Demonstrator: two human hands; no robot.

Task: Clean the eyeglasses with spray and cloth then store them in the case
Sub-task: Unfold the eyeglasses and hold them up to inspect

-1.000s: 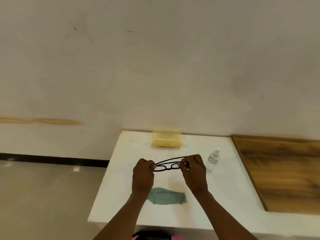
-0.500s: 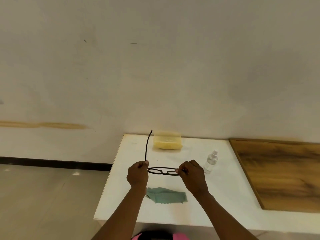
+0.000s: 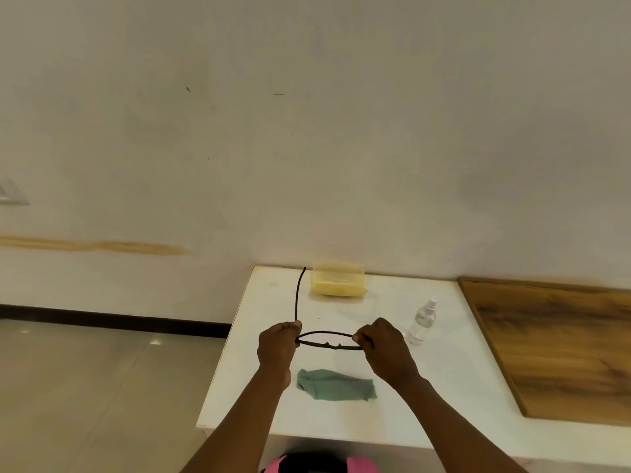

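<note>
Dark-framed eyeglasses (image 3: 327,340) hang in the air above the white table (image 3: 444,387), held at both ends. My left hand (image 3: 277,346) grips the left hinge, and the left temple arm sticks straight up and away from it. My right hand (image 3: 382,346) pinches the right end, where the other temple lies folded along the frame. A teal cloth (image 3: 336,385) lies crumpled on the table below the glasses. A small clear spray bottle (image 3: 422,321) stands to the right of my right hand. The yellow translucent case (image 3: 338,283) sits at the back by the wall.
A wooden board (image 3: 560,346) covers the surface to the right of the white table. The table's left edge drops to a tiled floor (image 3: 85,387). The wall rises directly behind the case.
The left temple arm has swung out from folded to pointing up and away. Both hands have stayed at the frame's ends.
</note>
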